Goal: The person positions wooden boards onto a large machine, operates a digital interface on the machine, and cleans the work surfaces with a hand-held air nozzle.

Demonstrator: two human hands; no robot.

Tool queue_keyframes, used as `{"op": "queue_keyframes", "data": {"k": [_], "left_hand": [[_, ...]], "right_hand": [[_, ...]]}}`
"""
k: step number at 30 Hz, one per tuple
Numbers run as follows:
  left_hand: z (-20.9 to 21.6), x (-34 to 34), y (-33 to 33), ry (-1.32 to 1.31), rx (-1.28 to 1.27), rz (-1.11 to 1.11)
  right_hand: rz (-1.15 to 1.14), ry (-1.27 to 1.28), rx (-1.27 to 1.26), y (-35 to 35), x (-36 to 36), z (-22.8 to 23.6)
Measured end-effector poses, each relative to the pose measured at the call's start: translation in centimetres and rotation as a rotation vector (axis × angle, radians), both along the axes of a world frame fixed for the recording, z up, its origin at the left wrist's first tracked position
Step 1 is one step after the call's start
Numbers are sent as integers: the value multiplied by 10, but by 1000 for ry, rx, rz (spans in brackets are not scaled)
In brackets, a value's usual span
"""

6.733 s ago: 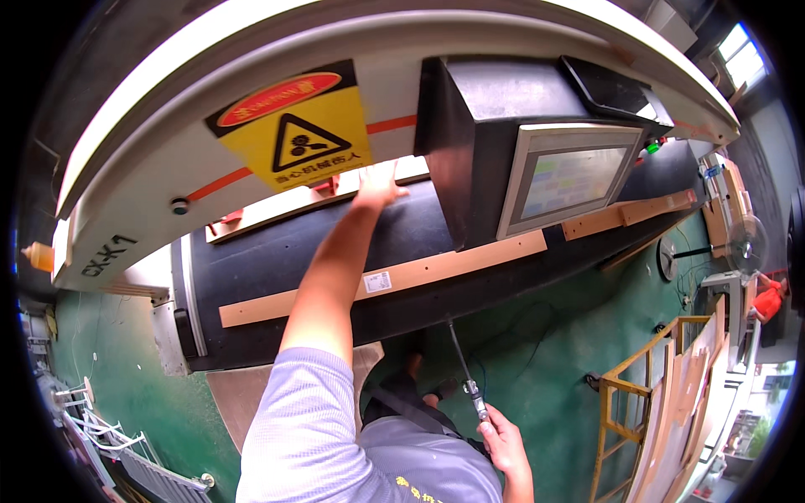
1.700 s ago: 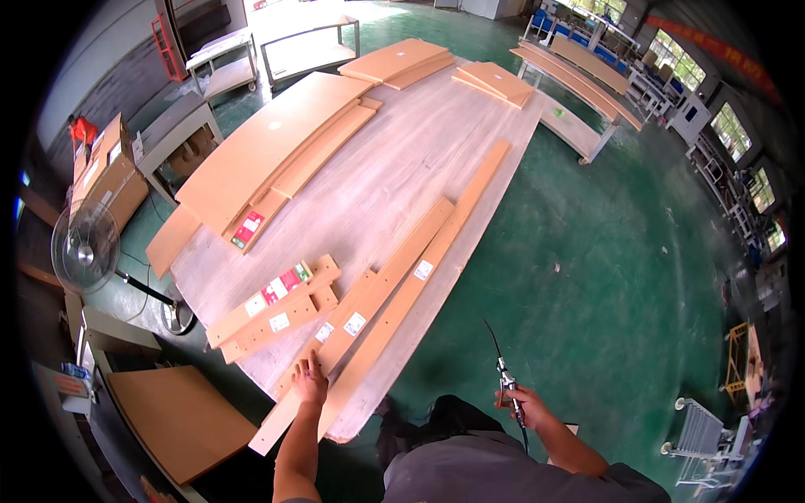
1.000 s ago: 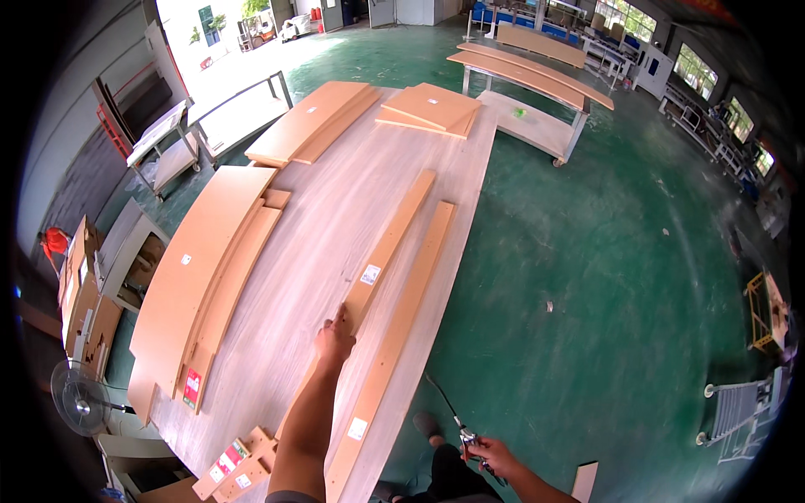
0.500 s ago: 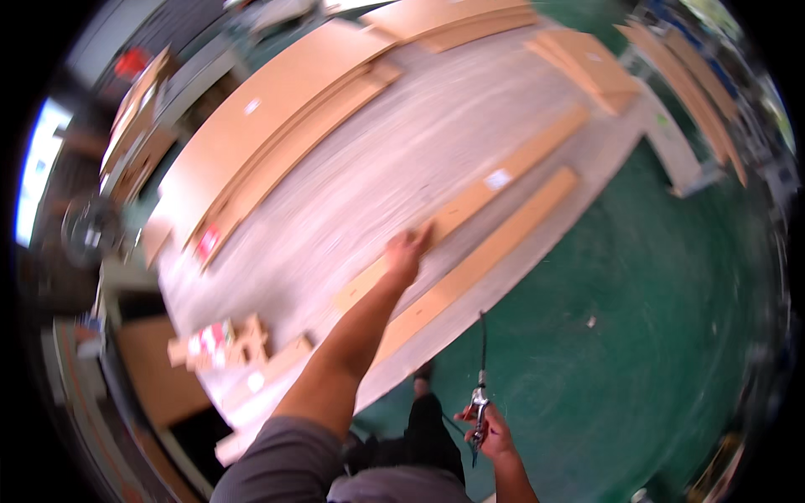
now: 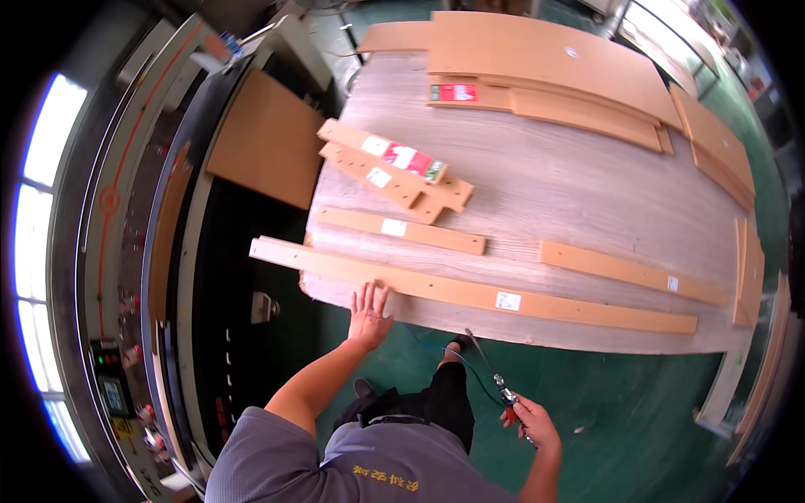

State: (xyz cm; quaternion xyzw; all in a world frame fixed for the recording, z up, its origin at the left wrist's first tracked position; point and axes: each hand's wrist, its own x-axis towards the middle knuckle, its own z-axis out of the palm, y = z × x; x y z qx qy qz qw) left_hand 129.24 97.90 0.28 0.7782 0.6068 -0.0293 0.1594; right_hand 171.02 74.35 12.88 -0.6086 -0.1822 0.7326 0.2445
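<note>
Fingers spread, my left hand (image 5: 369, 318) lies at the near edge of a long, narrow wooden board (image 5: 436, 290), left of its middle. This board has a white label and its left end juts past the table's (image 5: 394, 314) edge. My right hand (image 5: 538, 422) is closed around an air blow gun (image 5: 501, 383) with a long thin nozzle, held beyond the table's near edge. A blue hose (image 5: 480, 381) curves beside it. A shorter strip (image 5: 444, 237) lies behind the long board, and another strip (image 5: 620, 270) lies to the right.
Stacked short boards (image 5: 394, 172) with red and white labels sit at the table's left. Large panels (image 5: 537, 54) lie along the far side, more panels (image 5: 713, 138) at the right. A machine with a dark bed (image 5: 243, 293) stands left of the table, above green floor (image 5: 637, 402).
The view has swung toward the table's left end and the machine. My left hand has gone from a board farther in to the near long board's edge. The blow gun stays in my right hand.
</note>
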Motion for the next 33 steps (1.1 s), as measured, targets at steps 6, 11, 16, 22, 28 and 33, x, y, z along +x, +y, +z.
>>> {"op": "queue_keyframes", "data": {"k": [6, 11, 16, 22, 28, 33], "left_hand": [[-19, -219, -126, -629, -224, 789], [-52, -383, -259, -412, -408, 661], [-50, -555, -406, -339, -553, 787], [36, -755, -402, -416, 11, 1009], [135, -931, -249, -173, 658, 884], [153, -1019, -78, -155, 594, 832]], "right_hand": [[838, 182, -67, 48, -137, 29], [1231, 246, -190, 95, -338, 66], [1715, 166, -112, 91, -565, 104], [1592, 200, -24, 88, -720, 92], [973, 608, -129, 75, -862, -9], [649, 729, -177, 55, -966, -36]]}}
